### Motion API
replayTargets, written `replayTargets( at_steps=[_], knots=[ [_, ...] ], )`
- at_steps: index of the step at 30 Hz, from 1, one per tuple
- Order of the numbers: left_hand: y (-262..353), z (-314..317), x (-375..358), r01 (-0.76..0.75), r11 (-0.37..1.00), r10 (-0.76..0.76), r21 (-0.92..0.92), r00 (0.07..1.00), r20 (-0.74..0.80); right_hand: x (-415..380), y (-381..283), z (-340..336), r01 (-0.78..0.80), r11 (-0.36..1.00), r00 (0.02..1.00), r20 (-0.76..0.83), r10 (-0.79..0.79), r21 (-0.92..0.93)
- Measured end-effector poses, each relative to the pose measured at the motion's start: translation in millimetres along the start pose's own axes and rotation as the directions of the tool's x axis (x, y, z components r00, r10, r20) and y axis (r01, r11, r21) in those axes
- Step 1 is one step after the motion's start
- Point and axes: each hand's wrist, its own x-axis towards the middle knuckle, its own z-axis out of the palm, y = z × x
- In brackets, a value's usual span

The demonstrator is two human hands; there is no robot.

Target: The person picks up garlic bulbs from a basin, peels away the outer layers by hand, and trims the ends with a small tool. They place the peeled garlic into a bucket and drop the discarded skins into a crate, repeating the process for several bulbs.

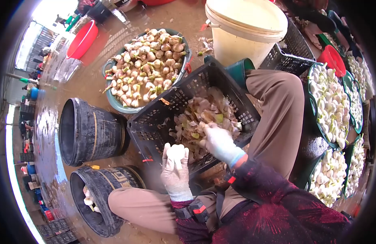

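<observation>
My left hand (175, 173), in a whitish glove, is closed around a white garlic bulb (177, 153) in front of the black crate. My right hand (222, 143), gloved as well, reaches over the crate with its fingers curled together. What those fingers hold cannot be made out against the skins below. Loose papery garlic skins (204, 107) lie heaped inside the black plastic crate (149, 143), which sits tilted between my knees.
Beyond the crate stands a tub of unpeeled garlic (149, 67) beside a large cream bucket (241, 49). Black buckets lie tipped at left, one bucket (84, 211) with a few white bulbs inside. Basins of white garlic (329, 101) line the right. A red basin (82, 38) is farther off.
</observation>
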Motion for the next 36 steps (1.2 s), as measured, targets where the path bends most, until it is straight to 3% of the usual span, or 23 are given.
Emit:
replayTargets(
  at_steps=[1, 2, 4, 6, 8, 9, 10, 13, 14, 16, 18, 19, 20, 23, 25, 26, 27, 28, 30, 32, 33, 34, 36],
  knots=[
    [-2.5, -0.2, 1.5, -0.028, 0.999, 0.029, 0.021, 0.998, -0.060, -0.6, -8.6, -10.7, 0.125, 0.982, 0.987, -0.118, -0.108, 0.140],
    [-5.2, -2.0, 1.6, -0.048, 0.998, 0.054, 0.045, 0.990, -0.128, 1.0, -17.2, -19.7, 0.095, 0.930, 0.994, 0.018, -0.108, 0.356],
    [-11.2, -12.2, 7.9, -0.029, 0.995, 0.038, 0.093, 0.995, -0.095, 1.2, -26.5, -16.8, -0.071, 0.807, 0.970, 0.228, -0.081, 0.586],
    [-19.5, -15.5, 11.9, -0.108, 0.971, 0.121, 0.215, 0.992, -0.046, 1.9, -33.3, -16.7, -0.105, 0.834, 0.975, 0.222, -0.022, 0.542],
    [-22.2, -12.4, 11.2, -0.080, 0.966, 0.105, 0.247, 0.991, -0.086, 3.9, -35.3, -14.2, -0.183, 0.873, 0.966, 0.247, 0.075, 0.451],
    [-23.9, -7.1, 10.6, -0.050, 0.967, 0.079, 0.251, 0.991, -0.106, 2.6, -37.2, -6.6, -0.136, 0.884, 0.988, 0.128, 0.087, 0.448],
    [-27.0, -5.0, 11.0, -0.020, 0.967, 0.053, 0.255, 0.991, -0.125, 4.1, -35.2, -1.8, -0.152, 0.882, 0.986, 0.135, 0.102, 0.446],
    [-33.8, -6.6, 19.4, 0.010, 0.951, 0.033, 0.310, 0.991, -0.133, 11.0, -26.9, 4.2, -0.333, 0.774, 0.943, 0.196, 0.269, 0.538],
    [-33.8, -4.8, 23.3, 0.037, 0.936, 0.008, 0.351, 0.992, -0.127, 11.6, -23.4, 4.5, -0.336, 0.774, 0.942, 0.194, 0.274, 0.537],
    [-29.2, 5.8, 22.0, 0.105, 0.877, -0.002, 0.469, 0.976, -0.216, 10.8, -17.7, 5.4, -0.164, 0.888, 0.985, 0.028, 0.168, 0.429],
    [-29.0, 5.3, 15.4, 0.170, 0.580, 0.170, 0.797, 0.931, -0.323, 8.5, -16.5, 9.6, -0.087, 0.924, 0.994, -0.028, 0.105, 0.373],
    [-33.4, 12.6, 13.0, 0.038, 0.394, 0.167, 0.918, 0.980, -0.112, 4.9, -18.5, 11.5, -0.059, 0.953, 0.998, 0.003, 0.061, 0.297],
    [-39.3, 2.3, 14.9, 0.058, 0.224, 0.234, 0.973, 0.966, -0.111, 1.3, -20.4, 14.0, -0.024, 0.975, 0.999, 0.038, 0.015, 0.223],
    [-39.2, -8.5, 15.7, 0.104, 0.369, 0.167, 0.924, 0.970, -0.175, 1.4, -19.3, 15.6, 0.031, 0.987, 0.997, 0.070, -0.042, 0.157],
    [-34.6, -14.7, 17.4, 0.126, 0.590, 0.078, 0.797, 0.974, -0.212, 5.5, -16.9, 15.5, 0.052, 0.991, 0.994, 0.094, -0.064, 0.126],
    [-29.0, -19.5, 16.7, 0.111, 0.592, 0.085, 0.798, 0.976, -0.199, 9.5, -12.8, 20.7, 0.000, 0.979, 1.000, -0.010, 0.002, 0.203],
    [-21.4, -25.4, 13.4, 0.148, 0.792, -0.036, 0.592, 0.980, -0.197, 14.6, -9.2, 24.6, -0.039, 0.958, 0.991, -0.109, 0.073, 0.284],
    [-16.1, -25.3, 12.3, 0.201, 0.919, -0.157, 0.339, 0.976, -0.153, 24.9, -3.9, 23.7, -0.181, 0.918, 0.975, -0.060, 0.216, 0.352],
    [-13.2, -17.9, 9.1, 0.198, 0.939, -0.167, 0.281, 0.977, -0.133, 37.4, 12.1, 21.1, -0.233, 0.909, 0.931, -0.190, 0.311, 0.346],
    [-8.6, -12.3, 4.8, 0.221, 0.970, -0.203, 0.097, 0.964, -0.169, 31.8, 14.8, 11.2, -0.303, 0.863, 0.916, -0.128, 0.381, 0.403],
    [-8.1, -16.9, 6.4, 0.228, 0.974, -0.225, 0.003, 0.963, -0.149, 21.5, 20.1, 15.9, -0.204, 0.911, 0.952, -0.145, 0.270, 0.358],
    [-7.3, -15.2, 5.6, 0.216, 0.976, -0.215, -0.006, 0.966, -0.141, 15.1, 12.7, 7.4, -0.176, 0.802, 0.975, -0.012, 0.222, 0.571],
    [-6.5, -11.8, 3.6, 0.208, 0.967, -0.224, -0.146, 0.969, -0.104, 3.2, 9.2, 14.5, -0.235, 0.722, 0.970, 0.113, 0.213, 0.651]
  ],
)
